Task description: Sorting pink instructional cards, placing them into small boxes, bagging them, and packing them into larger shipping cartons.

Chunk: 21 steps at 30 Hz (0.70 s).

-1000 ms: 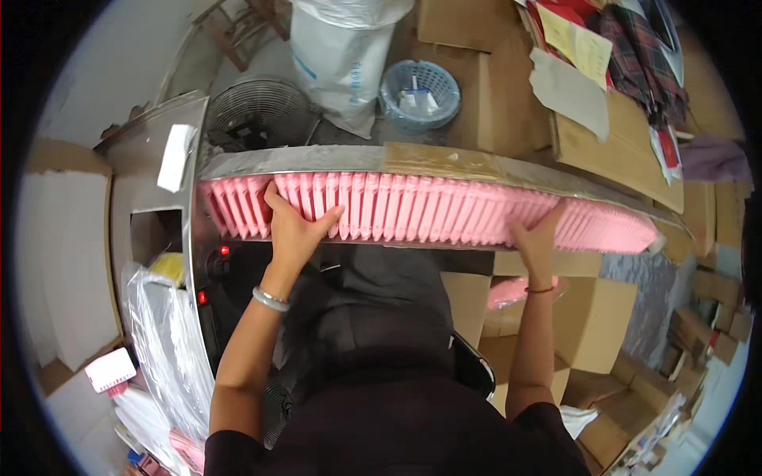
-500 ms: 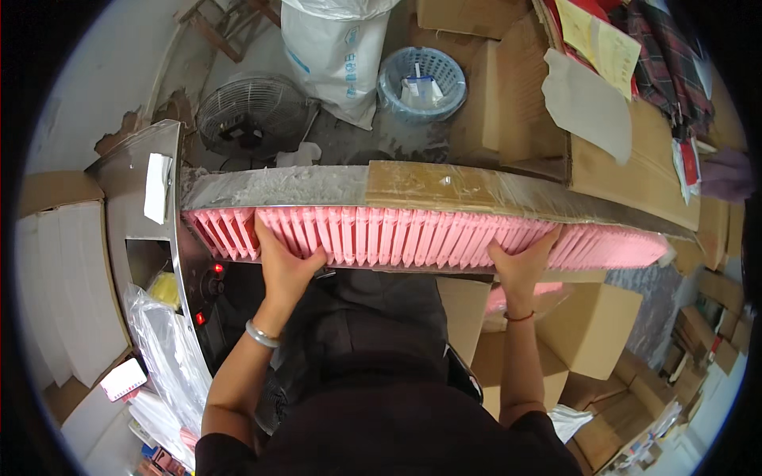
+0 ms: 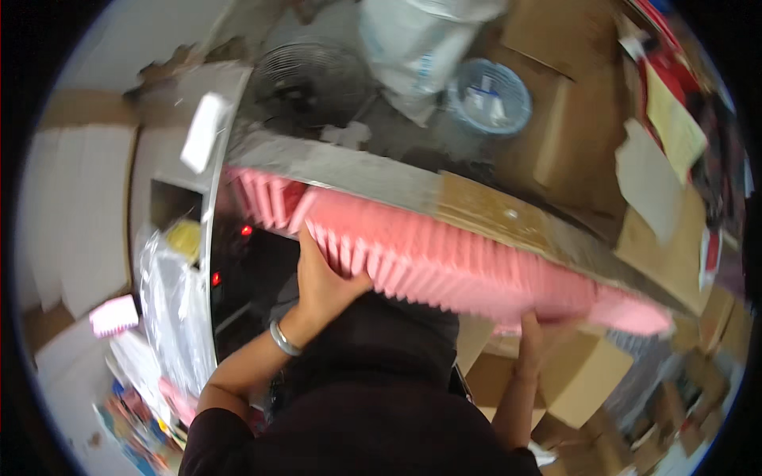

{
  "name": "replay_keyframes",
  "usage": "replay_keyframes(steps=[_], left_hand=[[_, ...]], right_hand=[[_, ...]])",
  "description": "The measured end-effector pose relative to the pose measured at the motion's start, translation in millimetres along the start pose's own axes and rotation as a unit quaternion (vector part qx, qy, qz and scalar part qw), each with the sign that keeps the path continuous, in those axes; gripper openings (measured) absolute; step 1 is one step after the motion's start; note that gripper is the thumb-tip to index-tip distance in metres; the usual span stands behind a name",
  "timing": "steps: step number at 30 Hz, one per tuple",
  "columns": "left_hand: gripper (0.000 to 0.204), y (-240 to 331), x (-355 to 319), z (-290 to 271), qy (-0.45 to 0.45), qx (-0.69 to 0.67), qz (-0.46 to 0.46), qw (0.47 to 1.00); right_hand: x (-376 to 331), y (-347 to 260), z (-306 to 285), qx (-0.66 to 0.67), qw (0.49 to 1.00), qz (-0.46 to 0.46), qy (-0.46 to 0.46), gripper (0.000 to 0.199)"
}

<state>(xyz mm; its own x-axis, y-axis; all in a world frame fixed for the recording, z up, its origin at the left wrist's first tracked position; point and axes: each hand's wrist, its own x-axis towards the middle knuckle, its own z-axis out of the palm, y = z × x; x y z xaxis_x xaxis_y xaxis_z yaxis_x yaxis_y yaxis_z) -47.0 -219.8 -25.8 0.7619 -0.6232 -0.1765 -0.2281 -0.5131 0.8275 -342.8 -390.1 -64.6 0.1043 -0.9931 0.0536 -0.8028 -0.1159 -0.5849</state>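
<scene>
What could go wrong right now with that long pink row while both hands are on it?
The pink row is long and is braced only by the left hand near one end and the right hand near the other, so its middle may sag or buckle. It sits at the edge of the metal ledge, so pieces might slip off toward the person. The picture is blurred, so the grip cannot be judged well.

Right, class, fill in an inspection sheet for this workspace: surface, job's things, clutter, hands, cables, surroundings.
Surface: long grey metal bench edge, tilted in view.
Job's things: long row of pink pleated sheets stacked against that bench edge.
Clutter: clear plastic bags, loose pink card.
Hands: left hand pressed flat on the pink row; right hand under its far end, blurred.
Cables: nothing seen.
Surroundings: round wire fan, blue mesh basket, brown cardboard boxes.
</scene>
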Motion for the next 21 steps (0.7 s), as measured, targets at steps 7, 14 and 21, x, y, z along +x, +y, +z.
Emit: replay_keyframes(steps=[7,14,21], left_hand=[[0.097,-19.2,-160.7,-100.6,0.241,0.027,-0.085,0.967],[0.094,-28.3,-286.4,-152.2,0.476,-0.119,-0.252,0.834],[0.096,-54.5,-323.0,-184.3,0.497,-0.149,-0.353,0.779]], right_hand=[[-43.1,-137.0,-19.4,0.282,0.934,-0.105,-0.191,0.113],[-110.6,-286.9,22.1,0.17,0.829,-0.344,-0.408,0.106],[-166.3,-374.1,75.6,0.069,0.706,-0.49,-0.507,0.094]])
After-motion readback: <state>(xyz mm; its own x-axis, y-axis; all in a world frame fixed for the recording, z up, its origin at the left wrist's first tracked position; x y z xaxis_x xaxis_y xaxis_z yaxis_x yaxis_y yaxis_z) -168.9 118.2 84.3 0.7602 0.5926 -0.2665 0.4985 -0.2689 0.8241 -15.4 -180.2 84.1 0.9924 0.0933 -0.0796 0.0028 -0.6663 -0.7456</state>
